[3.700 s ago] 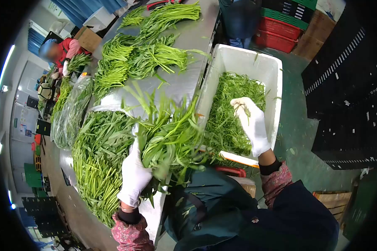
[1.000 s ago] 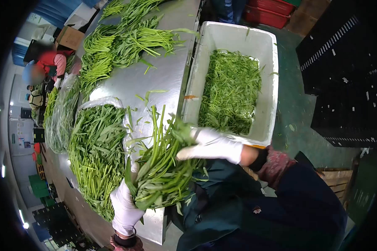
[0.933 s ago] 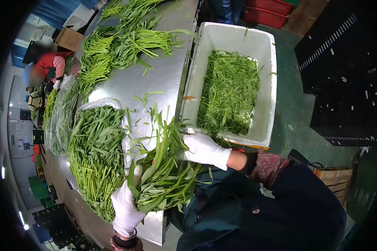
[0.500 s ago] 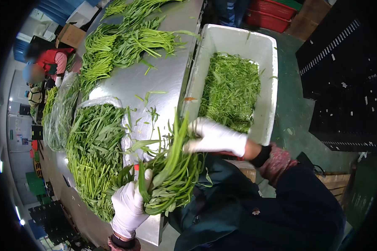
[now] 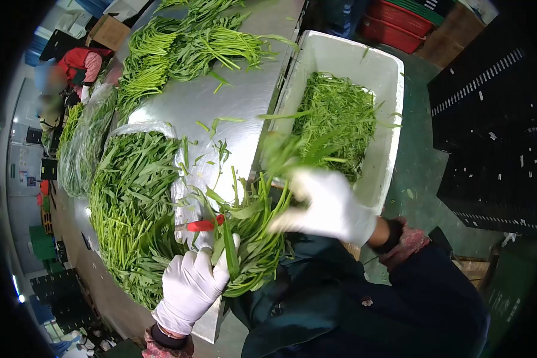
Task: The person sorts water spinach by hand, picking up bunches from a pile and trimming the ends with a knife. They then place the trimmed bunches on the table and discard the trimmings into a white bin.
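Observation:
My left hand [image 5: 192, 286], in a white glove, is closed around a loose bunch of leafy green stems [image 5: 253, 238], which looks like water spinach. My right hand [image 5: 331, 206], also gloved, is blurred by motion beside the bunch, its thumb spread away from its fingers. Blurred loose leaves [image 5: 292, 149] are just beyond its fingertips, over the near edge of the white bin [image 5: 386, 137]. Cut greens [image 5: 334, 113] lie inside that bin. A red-handled knife [image 5: 204, 225] rests just above my left hand. Left of it is a large pile of greens [image 5: 134, 179] on plastic film.
More bunches of greens [image 5: 191, 51] lie at the far end of the metal table [image 5: 244, 89]. A plastic-wrapped bundle [image 5: 86, 149] sits at the left, near a person in a red vest [image 5: 77, 65]. Black crates [image 5: 483, 137] stand at right, red baskets [image 5: 394, 27] behind the bin.
My right hand has swung toward the bin, and loose leaves now appear beyond its fingers. The bunch in my left hand has shifted, revealing more of the red knife handle.

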### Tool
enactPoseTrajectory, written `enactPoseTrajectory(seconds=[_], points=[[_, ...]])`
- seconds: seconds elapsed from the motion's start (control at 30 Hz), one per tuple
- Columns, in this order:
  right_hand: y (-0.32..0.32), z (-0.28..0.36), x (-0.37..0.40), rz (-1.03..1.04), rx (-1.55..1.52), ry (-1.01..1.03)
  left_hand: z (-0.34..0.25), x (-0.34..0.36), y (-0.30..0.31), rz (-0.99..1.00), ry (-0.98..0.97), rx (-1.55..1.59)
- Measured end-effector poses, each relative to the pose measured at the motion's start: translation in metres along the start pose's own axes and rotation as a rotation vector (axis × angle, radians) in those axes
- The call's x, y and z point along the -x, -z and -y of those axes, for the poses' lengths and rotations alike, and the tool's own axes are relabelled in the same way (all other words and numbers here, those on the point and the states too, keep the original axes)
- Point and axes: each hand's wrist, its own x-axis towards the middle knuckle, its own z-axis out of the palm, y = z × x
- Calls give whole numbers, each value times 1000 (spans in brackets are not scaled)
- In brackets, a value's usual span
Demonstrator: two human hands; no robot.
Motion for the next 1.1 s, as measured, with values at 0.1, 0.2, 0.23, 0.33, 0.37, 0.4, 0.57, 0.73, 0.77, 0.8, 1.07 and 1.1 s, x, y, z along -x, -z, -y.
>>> enactPoseTrajectory(seconds=[0.1, 0.2, 0.23, 0.33, 0.37, 0.4, 0.57, 0.73, 0.77, 0.8, 1.07, 1.1], points=[[-60, -16, 13, 179, 154, 16, -7, -2, 2, -48, -95, -77], [-77, -96, 29, 155, 569, -5, -7, 4, 0, 34, -171, -81], [-58, -121, 27, 223, 582, -166, -8, 8, -2, -5, -181, -71], [-24, -140, 17, 87, 166, -455, -10, 17, -7, -27, -222, -2], [-20, -112, 16, 180, -65, -411, -15, 13, -3, -42, -117, 3], [-14, -72, 8, 256, -291, -360, -15, 12, -6, -65, -163, -26], [-75, -29, 30, 727, 227, -160, -20, 6, -5, -55, -324, -42], [-67, -150, 40, 454, 711, -323, -24, 19, -8, -100, -392, -144], [-47, -140, 26, 298, 607, -385, -23, 19, -7, -89, -391, -146], [-35, -142, 16, 267, 474, -436, -23, 19, -5, -74, -380, -130], [-75, -79, 55, 685, 36, -50, -23, 8, 4, -43, -413, -89], [-71, -105, 44, 666, 302, -113, -23, 12, 6, -18, -413, -83]])
